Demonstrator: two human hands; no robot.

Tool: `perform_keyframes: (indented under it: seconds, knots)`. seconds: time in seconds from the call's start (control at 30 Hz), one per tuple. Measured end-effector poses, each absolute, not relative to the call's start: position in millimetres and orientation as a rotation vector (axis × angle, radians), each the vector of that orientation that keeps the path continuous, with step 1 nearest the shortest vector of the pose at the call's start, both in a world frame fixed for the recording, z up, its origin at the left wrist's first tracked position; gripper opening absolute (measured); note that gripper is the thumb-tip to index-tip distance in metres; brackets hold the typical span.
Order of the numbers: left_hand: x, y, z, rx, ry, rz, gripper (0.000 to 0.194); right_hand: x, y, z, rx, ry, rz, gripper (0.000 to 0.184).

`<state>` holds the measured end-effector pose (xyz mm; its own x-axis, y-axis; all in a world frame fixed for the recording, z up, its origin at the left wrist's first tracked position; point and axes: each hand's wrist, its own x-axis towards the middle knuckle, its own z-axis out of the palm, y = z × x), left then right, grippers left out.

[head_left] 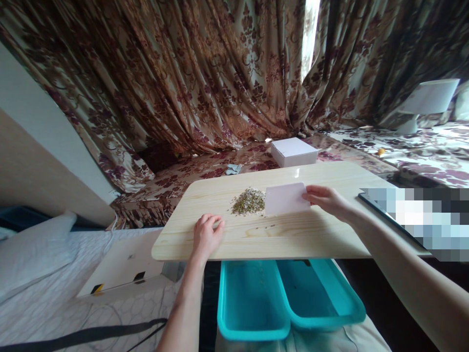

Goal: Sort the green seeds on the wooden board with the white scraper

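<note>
A heap of mixed small green and pale grains [249, 201] lies on a light wood-grain tabletop [190, 198]. My right hand [324, 199] pinches the right end of a white card [286, 199]. The card's left edge is against the heap's right side. My left hand [208, 232] rests on the tabletop, left of and nearer than the heap, with loosely bent fingers and the thumb apart. It holds nothing that I can see. A few stray grains [266, 227] are scattered in front of the card.
Below the table's near edge, two turquoise bins [252, 334] stand side by side on my lap. A dark-edged flat object [388, 215], partly pixelated, lies at the table's right end. Behind the table are a white box [295, 152] and patterned curtains [220, 73]. A lamp [428, 98] stands far right.
</note>
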<state>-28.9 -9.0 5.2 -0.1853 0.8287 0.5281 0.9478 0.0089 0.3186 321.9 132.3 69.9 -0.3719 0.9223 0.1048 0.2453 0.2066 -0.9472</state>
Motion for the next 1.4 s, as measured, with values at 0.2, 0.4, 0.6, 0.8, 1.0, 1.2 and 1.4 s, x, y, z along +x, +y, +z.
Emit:
perform_keyframes:
  seconds: [0.2,0.4,0.6,0.8,1.0,1.2,1.4]
  knots:
    - [-28.9,-9.2,5.2,-1.876,-2.078,-0.923,0.022,313.8,133.4,67.2,-1.068,-1.810,1.178,0.038]
    - [-29.7,-8.7,4.1,-1.872,-2.074,-0.925,0.022,316.5,128.4,73.9,-1.047,-1.839,1.270,0.039]
    - [-30.8,-7.7,1.8,-1.873,-2.061,-0.933,0.023,309.1,127.8,75.1,-0.929,-1.774,1.402,0.038]
    - [-32.2,-7.8,1.3,-1.904,-2.024,-0.944,0.022,265.4,125.2,67.9,-0.758,-1.826,1.610,0.032]
    - [-33.6,-7.4,0.6,-1.919,-2.008,-0.958,0.022,244.0,122.3,70.0,-0.708,-1.943,1.708,0.026]
    - [-33.1,-6.3,0.0,-1.908,-2.004,-0.970,0.022,261.6,123.2,75.2,-0.739,-2.019,1.704,0.023]
    - [-32.4,-6.9,1.1,-1.917,-1.993,-0.977,0.021,283.4,123.4,79.2,-0.794,-2.059,1.712,0.023]
